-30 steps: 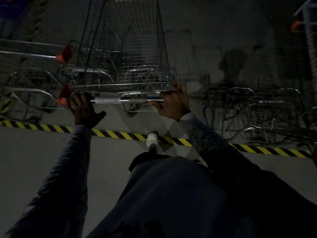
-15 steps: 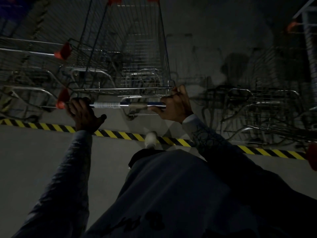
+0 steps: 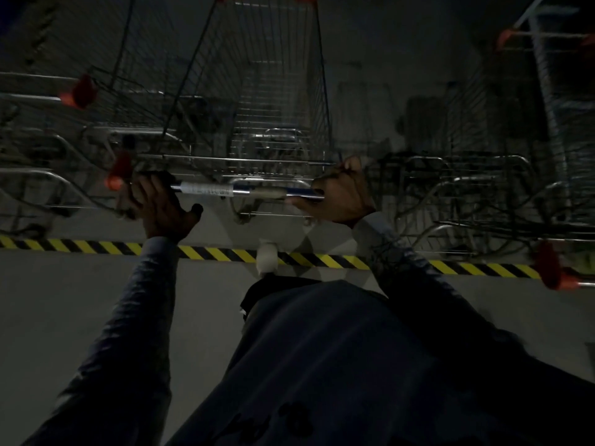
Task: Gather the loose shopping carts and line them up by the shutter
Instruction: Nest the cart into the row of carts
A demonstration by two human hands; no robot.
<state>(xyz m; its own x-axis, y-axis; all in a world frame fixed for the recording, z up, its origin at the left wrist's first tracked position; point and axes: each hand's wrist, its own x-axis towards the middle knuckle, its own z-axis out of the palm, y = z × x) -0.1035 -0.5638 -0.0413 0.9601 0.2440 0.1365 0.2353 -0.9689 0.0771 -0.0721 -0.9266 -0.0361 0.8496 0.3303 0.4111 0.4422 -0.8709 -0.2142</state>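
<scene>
Cart: left hand and right hand gripped handle ends. Other carts crowded both sides; open floor behind striped tape.

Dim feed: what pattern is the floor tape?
The floor tape shows yellow-and-black diagonal stripes; head view.

the person wears a dark blue-grey top with a darker print, a plain left sleeve, a patterned right sleeve with pale cuff, dark trousers and a white shoe, left hand and right hand bare.
</scene>
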